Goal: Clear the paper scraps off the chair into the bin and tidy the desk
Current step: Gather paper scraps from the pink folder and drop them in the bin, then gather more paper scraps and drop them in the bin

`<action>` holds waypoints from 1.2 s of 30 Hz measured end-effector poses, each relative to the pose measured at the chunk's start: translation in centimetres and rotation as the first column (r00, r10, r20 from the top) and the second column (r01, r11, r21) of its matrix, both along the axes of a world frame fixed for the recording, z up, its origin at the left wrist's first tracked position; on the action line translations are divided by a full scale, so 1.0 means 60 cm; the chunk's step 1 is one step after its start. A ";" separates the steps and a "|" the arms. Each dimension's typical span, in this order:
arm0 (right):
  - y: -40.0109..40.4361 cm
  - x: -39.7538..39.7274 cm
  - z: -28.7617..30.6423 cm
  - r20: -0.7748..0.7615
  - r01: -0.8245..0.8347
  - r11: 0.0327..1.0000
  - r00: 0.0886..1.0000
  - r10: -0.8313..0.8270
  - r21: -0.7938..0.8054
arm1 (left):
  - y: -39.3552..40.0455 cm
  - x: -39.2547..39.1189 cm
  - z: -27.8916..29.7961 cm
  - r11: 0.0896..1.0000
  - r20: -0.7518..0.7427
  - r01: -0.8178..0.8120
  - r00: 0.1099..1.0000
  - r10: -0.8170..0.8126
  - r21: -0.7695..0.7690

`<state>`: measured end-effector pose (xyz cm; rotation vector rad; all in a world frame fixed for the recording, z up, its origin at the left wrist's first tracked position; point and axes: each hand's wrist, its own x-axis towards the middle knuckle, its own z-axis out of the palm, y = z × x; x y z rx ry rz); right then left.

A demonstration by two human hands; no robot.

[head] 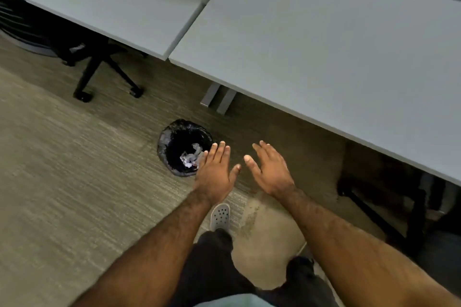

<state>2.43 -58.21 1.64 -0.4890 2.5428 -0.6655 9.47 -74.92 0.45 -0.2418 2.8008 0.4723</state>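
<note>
Both hands are open and empty, fingers spread: the left hand (pixel 215 172) overlaps the near rim of the round bin (pixel 169 142); the right hand (pixel 270 172) hangs just beside it. Crumpled white paper scraps (pixel 190 156) lie inside its glossy black liner, so binning looks done. The smooth grey desk (pixel 324 45) shows bare; a black wheeled chair (pixel 82 55) stands tucked under its far-left edge, seat hidden.

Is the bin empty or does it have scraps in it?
Not empty. Crumpled paper scraps lie at the bottom of the bin, against its black liner. Both hands, left and right, are open and hold nothing.
</note>
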 end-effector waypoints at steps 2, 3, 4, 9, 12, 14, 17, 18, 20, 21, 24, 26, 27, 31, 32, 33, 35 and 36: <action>0.041 0.005 0.028 -0.005 0.056 0.998 0.998 -0.056 0.019 | 0.032 -0.012 0.027 0.998 0.003 0.069 0.998 -0.069 -0.002; 0.059 0.008 0.039 -0.001 0.072 0.997 0.997 -0.072 0.030 | 0.047 -0.017 0.037 0.995 0.009 0.096 0.995 -0.096 0.001; 0.067 0.011 0.043 0.004 0.074 0.996 0.997 -0.075 0.038 | 0.054 -0.019 0.039 0.994 0.017 0.106 0.994 -0.106 0.007; 0.172 0.032 0.077 -0.069 0.191 0.980 0.980 -0.188 0.048 | 0.159 -0.048 0.082 0.963 -0.018 0.270 0.963 -0.270 0.006; 0.224 0.039 0.079 -0.072 0.276 0.960 0.959 -0.273 0.034 | 0.215 -0.065 0.088 0.939 -0.029 0.343 0.939 -0.342 0.018; 0.258 0.043 0.077 -0.072 0.350 0.937 0.935 -0.348 0.015 | 0.253 -0.071 0.082 0.916 -0.039 0.400 0.916 -0.399 0.025; 0.314 0.058 0.073 -0.076 0.470 0.882 0.879 -0.470 -0.021 | 0.314 -0.079 0.071 0.871 -0.043 0.491 0.871 -0.489 0.035; 0.335 0.065 0.071 -0.070 0.510 0.860 0.857 -0.510 -0.026 | 0.337 -0.082 0.068 0.854 -0.046 0.518 0.855 -0.516 0.039; 0.379 0.079 0.066 -0.063 0.573 0.819 0.817 -0.574 -0.029 | 0.386 -0.089 0.063 0.823 -0.048 0.566 0.824 -0.565 0.045; 0.401 0.083 0.062 -0.060 0.601 0.799 0.797 -0.602 -0.031 | 0.411 -0.093 0.060 0.807 -0.046 0.589 0.808 -0.587 0.048; 0.465 0.094 0.048 -0.045 0.679 0.733 0.731 -0.680 -0.039 | 0.485 -0.104 0.048 0.756 -0.032 0.652 0.758 -0.651 0.057; 0.509 0.102 0.038 -0.031 0.736 0.675 0.675 -0.737 -0.049 | 0.535 -0.109 0.040 0.722 -0.029 0.689 0.724 -0.689 0.062; 0.531 0.107 0.034 -0.025 0.762 0.645 0.645 -0.764 -0.052 | 0.561 -0.110 0.036 0.705 -0.028 0.706 0.707 -0.706 0.066; 0.624 0.125 0.025 -0.018 0.845 0.531 0.531 -0.847 -0.059 | 0.666 -0.112 0.020 0.632 -0.019 0.768 0.637 -0.771 0.099; 0.647 0.129 0.023 -0.016 0.861 0.505 0.506 -0.863 -0.063 | 0.692 -0.111 0.016 0.613 -0.019 0.783 0.618 -0.786 0.106; 0.671 0.134 0.020 -0.015 0.874 0.481 0.481 -0.877 -0.068 | 0.718 -0.110 0.012 0.592 -0.019 0.797 0.598 -0.801 0.114; 0.719 0.142 0.015 -0.017 0.899 0.430 0.430 -0.903 -0.085 | 0.771 -0.108 0.003 0.552 -0.023 0.824 0.559 -0.829 0.129; 0.743 0.147 0.012 -0.019 0.912 0.399 0.399 -0.917 -0.096 | 0.797 -0.107 -0.001 0.532 -0.024 0.836 0.540 -0.842 0.136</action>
